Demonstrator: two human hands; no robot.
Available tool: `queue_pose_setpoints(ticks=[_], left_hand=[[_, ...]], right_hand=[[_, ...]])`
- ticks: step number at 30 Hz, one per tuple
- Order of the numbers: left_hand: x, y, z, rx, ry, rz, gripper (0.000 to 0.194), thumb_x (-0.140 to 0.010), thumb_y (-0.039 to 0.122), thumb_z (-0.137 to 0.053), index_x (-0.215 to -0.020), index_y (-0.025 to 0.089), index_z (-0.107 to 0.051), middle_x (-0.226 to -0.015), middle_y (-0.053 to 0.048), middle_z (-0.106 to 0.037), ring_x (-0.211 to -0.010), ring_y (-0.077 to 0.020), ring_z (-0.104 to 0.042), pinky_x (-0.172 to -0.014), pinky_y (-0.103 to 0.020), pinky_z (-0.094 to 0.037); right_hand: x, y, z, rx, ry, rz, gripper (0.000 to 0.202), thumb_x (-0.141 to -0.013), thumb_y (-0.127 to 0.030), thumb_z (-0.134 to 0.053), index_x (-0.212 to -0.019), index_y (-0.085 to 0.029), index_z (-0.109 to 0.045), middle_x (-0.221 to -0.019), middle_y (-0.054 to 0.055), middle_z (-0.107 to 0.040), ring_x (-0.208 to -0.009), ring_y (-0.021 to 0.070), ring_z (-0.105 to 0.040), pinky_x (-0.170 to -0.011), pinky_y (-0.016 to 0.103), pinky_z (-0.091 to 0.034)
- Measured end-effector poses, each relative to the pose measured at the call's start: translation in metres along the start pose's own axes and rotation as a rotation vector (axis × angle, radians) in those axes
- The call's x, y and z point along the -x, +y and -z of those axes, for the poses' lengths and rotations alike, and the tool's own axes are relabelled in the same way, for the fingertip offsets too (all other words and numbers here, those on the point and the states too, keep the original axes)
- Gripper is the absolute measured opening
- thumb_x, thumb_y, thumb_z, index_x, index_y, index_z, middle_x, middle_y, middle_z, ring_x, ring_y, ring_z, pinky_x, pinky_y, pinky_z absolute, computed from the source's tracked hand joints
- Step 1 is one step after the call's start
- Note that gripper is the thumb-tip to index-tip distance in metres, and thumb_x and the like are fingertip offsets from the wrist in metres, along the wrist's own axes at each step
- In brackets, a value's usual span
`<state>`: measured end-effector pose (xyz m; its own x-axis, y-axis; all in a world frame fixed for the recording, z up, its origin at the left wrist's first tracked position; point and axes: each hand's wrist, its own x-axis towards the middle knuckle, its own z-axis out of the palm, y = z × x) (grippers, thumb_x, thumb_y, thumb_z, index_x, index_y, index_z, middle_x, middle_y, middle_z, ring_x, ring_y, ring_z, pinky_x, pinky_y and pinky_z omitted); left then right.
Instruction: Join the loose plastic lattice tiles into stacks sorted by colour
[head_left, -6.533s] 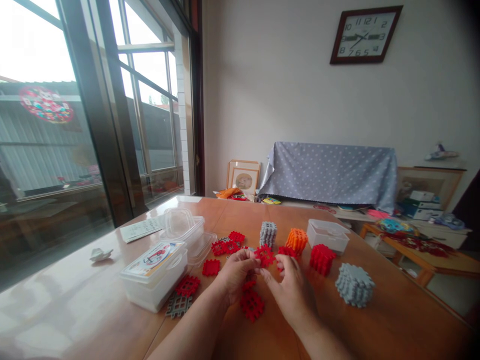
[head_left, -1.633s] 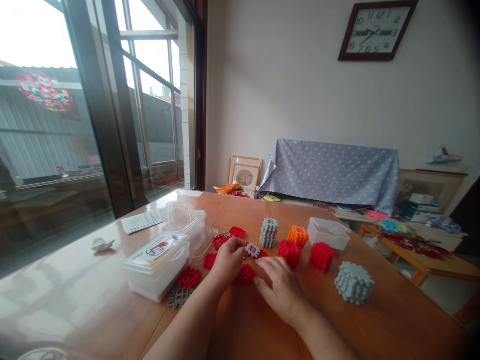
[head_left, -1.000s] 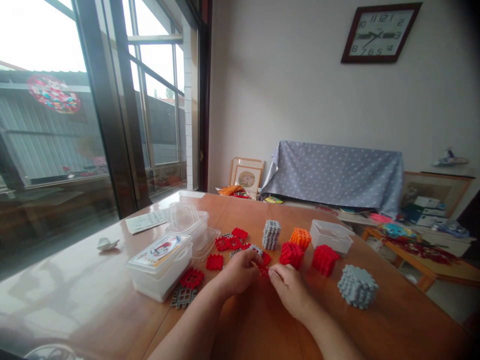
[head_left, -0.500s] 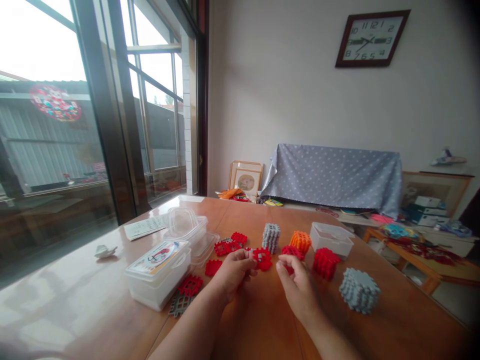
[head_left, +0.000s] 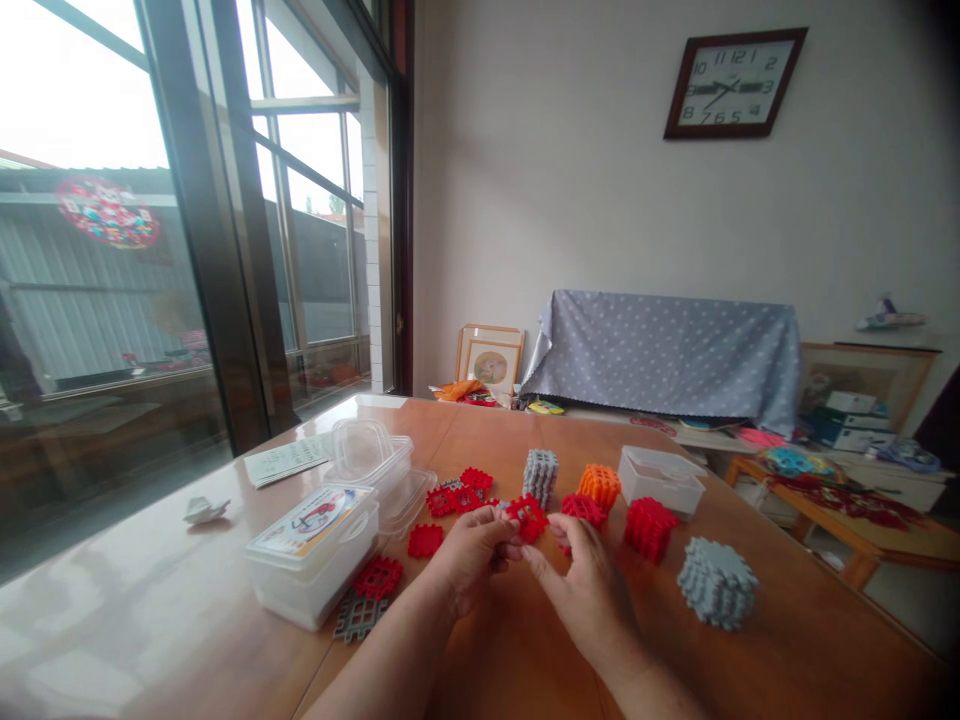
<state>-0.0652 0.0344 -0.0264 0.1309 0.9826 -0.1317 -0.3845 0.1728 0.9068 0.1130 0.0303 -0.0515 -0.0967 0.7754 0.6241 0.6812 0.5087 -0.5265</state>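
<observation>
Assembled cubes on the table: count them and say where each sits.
5. Small grey cube at the back, orange cube beside it, red cube behind the right hand, red cube further right, big grey cube far right.

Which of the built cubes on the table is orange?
The orange cube, standing between the tall grey block and the clear tray. The other built cubes are red or grey.

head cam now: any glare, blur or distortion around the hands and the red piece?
Head view: window blown out white, its glare sheening the table at left; corners vignetted, wide-angle bend at edges; left hand, right hand and red piece evenly lit, slightly soft, its fine lattice hard to resolve.
</observation>
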Motion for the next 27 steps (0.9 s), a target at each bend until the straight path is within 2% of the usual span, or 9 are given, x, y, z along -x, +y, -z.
queue_pose_setpoints(ticks=[8,14,18,22,27], left_hand=[[0.005,0.0,-0.005,-0.009,-0.049,-0.019,0.033,-0.064,0.035,-0.085,-0.072,0.018,-0.057,-0.063,-0.001,-0.064,-0.057,-0.0104,-0.056,-0.055,-0.023,-0.031],[0.008,0.003,-0.006,-0.045,-0.091,-0.051,0.031,-0.072,0.038,-0.081,-0.078,0.017,-0.06,-0.072,-0.003,-0.068,-0.061,-0.0096,-0.057,-0.058,-0.023,-0.033],[0.007,0.005,-0.003,-0.058,-0.061,-0.053,0.033,-0.077,0.043,-0.078,-0.089,0.017,-0.062,-0.089,-0.006,-0.072,-0.069,-0.0101,-0.06,-0.061,-0.022,-0.035],[0.004,0.006,0.003,-0.094,0.008,-0.112,0.031,-0.08,0.043,-0.075,-0.09,0.017,-0.06,-0.089,-0.006,-0.072,-0.071,-0.0105,-0.059,-0.061,-0.022,-0.035],[0.002,0.009,0.009,-0.135,0.065,-0.166,0.031,-0.081,0.044,-0.073,-0.088,0.018,-0.059,-0.087,-0.005,-0.071,-0.071,-0.0109,-0.058,-0.062,-0.022,-0.036]], right_hand=[[-0.001,-0.006,0.004,0.085,0.047,-0.028,0.049,-0.085,-0.062,-0.066,-0.114,-0.023,-0.06,-0.109,0.013,-0.069,-0.103,0.0326,-0.066,-0.082,0.042,-0.055],[-0.004,-0.002,0.009,0.11,0.075,-0.044,0.046,-0.086,-0.06,-0.065,-0.111,-0.021,-0.062,-0.103,0.012,-0.07,-0.096,0.0302,-0.066,-0.08,0.039,-0.053],[-0.014,0.012,0.023,0.157,0.169,-0.125,0.051,-0.085,-0.067,-0.061,-0.106,-0.021,-0.062,-0.097,0.011,-0.07,-0.09,0.0285,-0.065,-0.077,0.037,-0.049],[-0.023,0.033,0.036,0.291,0.262,-0.178,0.059,-0.082,-0.075,-0.059,-0.101,-0.019,-0.063,-0.09,0.012,-0.07,-0.087,0.0303,-0.064,-0.078,0.039,-0.045],[-0.027,0.045,0.038,0.411,0.254,-0.223,0.057,-0.081,-0.074,-0.059,-0.097,-0.02,-0.064,-0.089,0.011,-0.071,-0.087,0.0309,-0.063,-0.076,0.039,-0.042]])
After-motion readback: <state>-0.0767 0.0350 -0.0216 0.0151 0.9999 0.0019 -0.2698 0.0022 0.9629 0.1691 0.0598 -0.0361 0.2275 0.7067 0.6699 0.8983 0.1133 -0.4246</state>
